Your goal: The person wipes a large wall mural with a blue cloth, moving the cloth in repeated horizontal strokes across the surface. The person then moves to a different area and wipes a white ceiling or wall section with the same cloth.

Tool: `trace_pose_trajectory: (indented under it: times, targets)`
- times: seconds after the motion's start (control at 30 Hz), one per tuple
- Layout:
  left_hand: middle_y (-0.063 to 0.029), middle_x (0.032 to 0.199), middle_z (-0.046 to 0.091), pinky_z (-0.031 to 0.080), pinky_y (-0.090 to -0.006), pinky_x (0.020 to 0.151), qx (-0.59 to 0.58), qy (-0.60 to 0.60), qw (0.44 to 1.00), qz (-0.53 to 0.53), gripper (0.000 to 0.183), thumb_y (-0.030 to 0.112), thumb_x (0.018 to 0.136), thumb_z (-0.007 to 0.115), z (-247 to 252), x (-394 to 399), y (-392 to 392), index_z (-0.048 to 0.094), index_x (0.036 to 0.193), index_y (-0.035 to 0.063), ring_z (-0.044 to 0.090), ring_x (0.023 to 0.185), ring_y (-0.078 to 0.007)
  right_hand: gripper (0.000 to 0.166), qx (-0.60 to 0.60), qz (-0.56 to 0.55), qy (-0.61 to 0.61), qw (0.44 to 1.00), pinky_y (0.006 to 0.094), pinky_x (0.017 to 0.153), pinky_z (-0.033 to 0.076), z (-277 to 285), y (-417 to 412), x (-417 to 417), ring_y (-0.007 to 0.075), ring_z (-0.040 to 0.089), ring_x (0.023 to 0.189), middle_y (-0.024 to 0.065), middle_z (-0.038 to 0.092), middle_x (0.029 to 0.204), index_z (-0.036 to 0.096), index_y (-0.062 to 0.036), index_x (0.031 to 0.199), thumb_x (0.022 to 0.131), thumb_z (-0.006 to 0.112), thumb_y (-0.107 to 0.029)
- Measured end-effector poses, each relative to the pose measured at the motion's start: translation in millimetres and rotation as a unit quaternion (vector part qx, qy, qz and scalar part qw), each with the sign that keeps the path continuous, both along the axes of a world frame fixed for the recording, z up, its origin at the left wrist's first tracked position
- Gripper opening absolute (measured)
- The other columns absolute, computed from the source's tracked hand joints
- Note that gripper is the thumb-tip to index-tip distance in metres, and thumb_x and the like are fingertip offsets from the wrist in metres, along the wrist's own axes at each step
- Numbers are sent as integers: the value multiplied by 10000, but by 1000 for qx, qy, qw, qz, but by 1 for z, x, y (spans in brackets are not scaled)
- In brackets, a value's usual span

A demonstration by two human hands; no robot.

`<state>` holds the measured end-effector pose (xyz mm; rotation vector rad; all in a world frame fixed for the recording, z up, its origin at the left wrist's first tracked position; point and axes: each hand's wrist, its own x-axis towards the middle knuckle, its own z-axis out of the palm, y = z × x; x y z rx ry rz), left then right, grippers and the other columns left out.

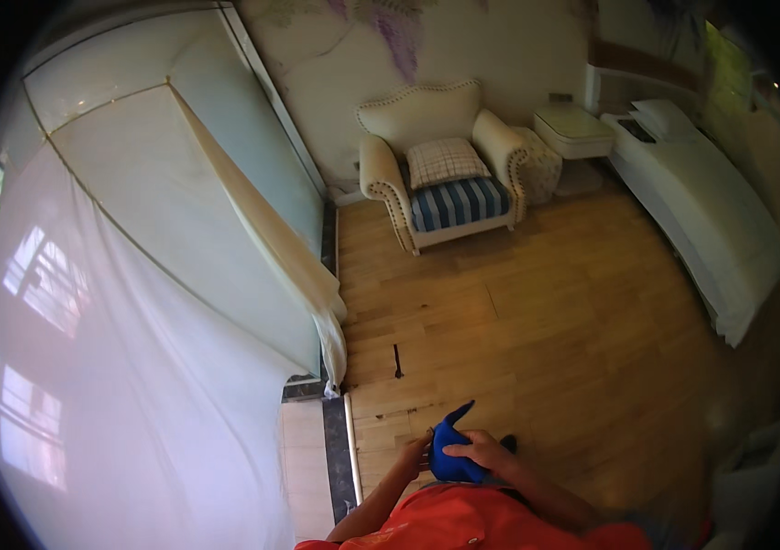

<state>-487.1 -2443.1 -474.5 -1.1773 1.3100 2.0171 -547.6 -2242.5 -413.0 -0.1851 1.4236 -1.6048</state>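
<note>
A blue cloth (453,450) is held between my two hands, close in front of my red shirt at the bottom centre. One narrow end of the cloth sticks up and to the right. My left hand (417,455) grips the cloth from its left side, its fingers partly hidden behind it. My right hand (478,450) lies over the right side of the cloth, with thumb and fingers pressed on it.
A cream armchair (424,113) with a checked pillow (446,163) stands against the wall. Right of it are a bedside table (574,127) and a bed (706,185). A white curtain (177,385) hangs at left before glass panels. Dark marks (398,361) show on the wooden floor.
</note>
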Motion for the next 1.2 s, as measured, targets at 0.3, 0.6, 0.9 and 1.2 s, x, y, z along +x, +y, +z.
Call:
trace_pose_trajectory:
  times: [0.3,0.6,0.9,1.2]
  targets:
    - [-129,1283,709,494,-340,1049,-242,426,854,-174,347,136,1019,595,106,-99,3,650,1330,-7,638,1219,-197,451,92,292,194,932,348,942,531,8,-4,-133,181,686,1043,103,752,1123,719,-34,1255,912,792,-318]
    - [-166,1129,764,551,-343,926,-229,399,843,-280,498,194,838,814,77,-197,-76,695,1279,-4,705,1043,-203,385,-27,343,115,932,284,933,493,12,-78,-255,97,619,1030,-10,724,1108,753,-50,1168,891,836,-305]
    - [-62,838,745,529,-290,709,-161,414,843,-305,201,144,860,827,115,-299,-217,774,990,-1,657,797,-103,380,81,338,118,930,246,781,529,99,-162,-372,80,658,897,-5,750,1030,731,-28,1210,917,798,-260]
    - [-76,748,683,479,-302,639,-245,327,871,-274,158,124,858,790,70,-309,-288,764,938,-10,599,715,-103,409,94,378,212,896,303,744,538,85,-223,-443,160,686,818,90,775,940,761,2,1113,861,809,-316]
